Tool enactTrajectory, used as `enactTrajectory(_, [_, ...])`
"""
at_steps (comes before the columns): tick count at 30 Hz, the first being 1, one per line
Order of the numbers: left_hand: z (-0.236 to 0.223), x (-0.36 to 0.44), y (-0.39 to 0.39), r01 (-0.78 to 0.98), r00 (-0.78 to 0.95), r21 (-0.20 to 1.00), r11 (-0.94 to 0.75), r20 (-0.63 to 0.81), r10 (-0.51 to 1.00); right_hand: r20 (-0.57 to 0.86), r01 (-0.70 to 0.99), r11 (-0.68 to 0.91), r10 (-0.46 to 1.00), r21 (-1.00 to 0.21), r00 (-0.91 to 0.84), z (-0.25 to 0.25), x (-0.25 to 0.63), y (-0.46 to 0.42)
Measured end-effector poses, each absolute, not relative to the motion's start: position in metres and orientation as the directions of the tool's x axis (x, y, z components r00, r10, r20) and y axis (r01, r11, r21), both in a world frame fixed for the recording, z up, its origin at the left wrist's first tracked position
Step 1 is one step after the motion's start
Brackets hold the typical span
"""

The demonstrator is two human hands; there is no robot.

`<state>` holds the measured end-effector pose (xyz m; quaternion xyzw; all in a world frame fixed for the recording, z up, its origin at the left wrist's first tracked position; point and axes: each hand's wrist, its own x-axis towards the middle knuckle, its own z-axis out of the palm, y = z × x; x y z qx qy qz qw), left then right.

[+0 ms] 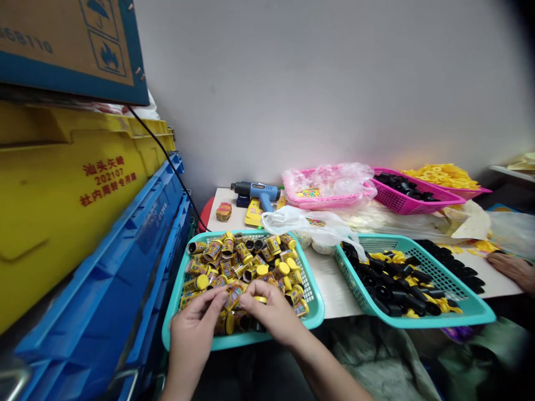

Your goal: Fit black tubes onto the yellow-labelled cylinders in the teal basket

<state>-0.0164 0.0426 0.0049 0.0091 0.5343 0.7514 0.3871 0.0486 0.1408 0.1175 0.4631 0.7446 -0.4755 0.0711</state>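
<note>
Head view: fingers (pixel 219 301) hold printed piece (pixel 234 296); yellow crate (pixel 54 192) reads "202107".

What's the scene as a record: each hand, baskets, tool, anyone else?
left hand: fingers pinching a printed piece, exact type unclear
right hand: fingers on the same piece
left basket: yellow-lidded jars, below the hands
right basket: black and yellow parts
tool: heat gun, behind left basket
other person: one hand, far right
</note>
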Motion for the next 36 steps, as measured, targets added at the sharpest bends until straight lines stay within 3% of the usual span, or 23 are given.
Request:
enactTrajectory(4, [0.0, -0.016, 0.04, -0.577, -0.676, 0.81, -0.106, -0.4, 0.619, -0.497, 0.723, 0.124, 0.646, -0.679, -0.579, 0.117, 0.046, 0.134])
enactTrajectory(9, [-0.004, -0.018, 0.037, -0.622, -0.669, 0.773, -0.122, -0.444, 0.596, -0.566, 0.763, 0.106, 0.608, -0.638, -0.557, 0.118, 0.052, 0.133])
enactTrajectory(13, [-0.006, -0.024, 0.034, -0.636, -0.658, 0.765, -0.106, -0.465, 0.593, -0.485, 0.47, -0.214, 0.644, -0.856, -0.591, 0.131, 0.056, 0.142])
enactTrajectory(15, [-0.006, -0.025, 0.033, -0.606, -0.663, 0.788, -0.11, -0.424, 0.617, -0.485, 0.372, -0.314, 0.632, -0.874, -0.604, 0.14, 0.054, 0.146])
enactTrajectory(23, [-0.003, -0.022, 0.032, -0.496, -0.72, 0.851, -0.174, -0.29, 0.631, -0.573, 0.63, -0.094, 0.535, -0.771, -0.621, 0.141, 0.055, 0.157])
enactTrajectory(30, [-0.003, -0.021, 0.032, -0.419, -0.737, 0.896, -0.144, -0.243, 0.631, -0.571, 0.667, -0.042, 0.559, -0.743, -0.601, 0.134, 0.062, 0.162])
enactTrajectory(36, [-0.003, -0.019, 0.035, -0.438, -0.731, 0.891, -0.117, -0.278, 0.623, -0.642, 0.671, -0.2, 0.569, -0.714, -0.514, 0.124, 0.065, 0.159])
